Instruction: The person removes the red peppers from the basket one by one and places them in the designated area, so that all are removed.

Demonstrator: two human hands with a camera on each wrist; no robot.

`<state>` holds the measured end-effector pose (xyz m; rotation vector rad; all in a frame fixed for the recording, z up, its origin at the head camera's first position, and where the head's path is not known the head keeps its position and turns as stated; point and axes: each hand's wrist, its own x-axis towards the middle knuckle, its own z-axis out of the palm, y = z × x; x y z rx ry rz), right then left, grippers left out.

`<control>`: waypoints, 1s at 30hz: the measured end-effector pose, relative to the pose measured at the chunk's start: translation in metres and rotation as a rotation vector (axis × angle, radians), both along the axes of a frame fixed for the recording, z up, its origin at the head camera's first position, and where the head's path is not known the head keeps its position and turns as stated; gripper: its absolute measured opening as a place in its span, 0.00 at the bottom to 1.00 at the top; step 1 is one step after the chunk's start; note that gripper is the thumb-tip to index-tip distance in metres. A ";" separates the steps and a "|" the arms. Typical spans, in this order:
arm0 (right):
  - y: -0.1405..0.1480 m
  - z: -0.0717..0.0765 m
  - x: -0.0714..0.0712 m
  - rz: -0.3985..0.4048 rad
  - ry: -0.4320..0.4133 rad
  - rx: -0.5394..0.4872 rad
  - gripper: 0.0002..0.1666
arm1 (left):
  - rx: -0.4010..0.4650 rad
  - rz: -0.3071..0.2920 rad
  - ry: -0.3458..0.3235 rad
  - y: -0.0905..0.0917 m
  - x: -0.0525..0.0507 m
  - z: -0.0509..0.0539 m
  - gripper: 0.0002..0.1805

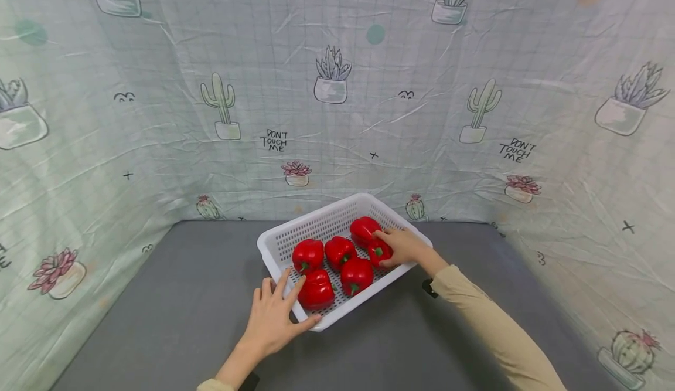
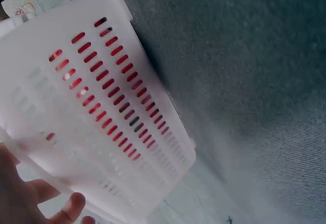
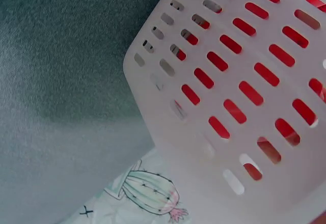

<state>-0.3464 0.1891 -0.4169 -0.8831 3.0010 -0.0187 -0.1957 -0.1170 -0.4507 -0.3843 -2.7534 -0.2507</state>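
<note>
A white perforated plastic basket (image 1: 295, 227) sits at an angle on the grey table, with several red bell peppers inside. At its right end my right hand (image 1: 403, 245) reaches over the rim and grips a red bell pepper (image 1: 378, 251) between thumb and fingers. My left hand (image 1: 274, 315) is spread at the near-left corner, its fingers over the rim beside another bell pepper (image 1: 316, 290). In the left wrist view, those fingers (image 2: 66, 211) lie along the basket's edge. Through the slots in the right wrist view red peppers (image 3: 244, 91) show; the right hand's grip is hidden there.
The grey table (image 1: 174, 297) extends around the basket. A cloth printed with potted cacti (image 1: 337, 133) hangs at the back and both sides, close behind the basket's far corner. A small black object (image 1: 429, 288) is visible by the right sleeve.
</note>
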 end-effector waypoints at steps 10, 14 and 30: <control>0.002 -0.001 0.006 0.002 0.108 0.007 0.29 | 0.042 0.067 -0.011 -0.012 -0.016 0.000 0.47; 0.004 -0.001 0.007 -0.004 0.158 0.001 0.27 | 0.079 0.109 -0.030 -0.010 -0.029 0.004 0.47; 0.015 -0.003 0.018 -0.025 0.189 -0.215 0.22 | 0.258 0.205 -0.325 -0.025 -0.103 0.017 0.42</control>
